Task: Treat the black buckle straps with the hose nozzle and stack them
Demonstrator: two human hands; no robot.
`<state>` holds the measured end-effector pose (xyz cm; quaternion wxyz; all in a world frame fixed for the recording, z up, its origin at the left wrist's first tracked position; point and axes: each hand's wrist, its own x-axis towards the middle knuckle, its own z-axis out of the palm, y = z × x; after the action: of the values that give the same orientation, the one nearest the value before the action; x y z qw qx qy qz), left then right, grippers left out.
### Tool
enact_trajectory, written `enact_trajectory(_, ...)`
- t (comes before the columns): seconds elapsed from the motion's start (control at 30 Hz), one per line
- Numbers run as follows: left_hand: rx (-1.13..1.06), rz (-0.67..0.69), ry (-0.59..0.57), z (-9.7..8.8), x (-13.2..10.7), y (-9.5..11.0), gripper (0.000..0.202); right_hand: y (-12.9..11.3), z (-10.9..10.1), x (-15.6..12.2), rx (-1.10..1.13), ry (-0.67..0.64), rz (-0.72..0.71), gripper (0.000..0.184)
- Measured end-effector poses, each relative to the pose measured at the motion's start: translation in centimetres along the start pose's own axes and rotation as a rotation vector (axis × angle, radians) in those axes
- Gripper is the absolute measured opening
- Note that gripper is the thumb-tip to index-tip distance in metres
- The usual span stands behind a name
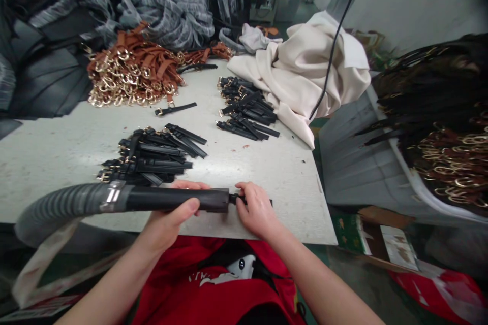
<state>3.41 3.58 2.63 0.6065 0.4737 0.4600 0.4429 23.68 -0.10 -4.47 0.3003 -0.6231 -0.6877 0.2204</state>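
My left hand [173, 216] wraps round a black nozzle [152, 199] joined by a metal clamp [113, 196] to a grey ribbed hose [72, 200]. At the nozzle's open end, my right hand [256, 209] grips a short black buckle strap [239, 199], mostly covered by the fingers. One end of the strap is at the nozzle's mouth; whether it reaches inside I cannot tell. Just beyond the nozzle lies a pile of black buckle straps [152, 155]. A second pile of black straps [247, 109] lies farther right, and a single strap [176, 108] lies apart.
Brown straps with gold clasps [133, 68] are heaped at the back of the white table [290, 183]. Cream cloth [305, 71] covers its back right corner. A grey bin [343, 162] of straps and clasps stands right, above an open cardboard box [381, 238]. A black cable [332, 56] hangs down.
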Motion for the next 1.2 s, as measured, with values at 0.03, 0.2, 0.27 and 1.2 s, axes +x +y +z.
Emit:
enact_trajectory(0.03,-0.030,0.005,0.044,-0.7,-0.1,0.4,0.023,0.0,0.0,0.0,-0.003,-0.003,-0.002,0.028)
enact_trajectory(0.2,-0.031,0.049,0.146,-1.9,-1.0,1.1,0.027,0.2,0.2,0.0,0.000,0.009,0.003,0.024)
enact_trajectory(0.27,0.003,0.040,0.099,-0.8,-1.2,0.3,0.027,0.3,0.3,0.0,0.004,0.014,0.014,0.026)
enact_trajectory(1.2,-0.129,0.047,0.061,-0.3,0.2,-0.9,0.028,0.9,-0.3,0.0,-0.141,-0.038,-0.082,0.023)
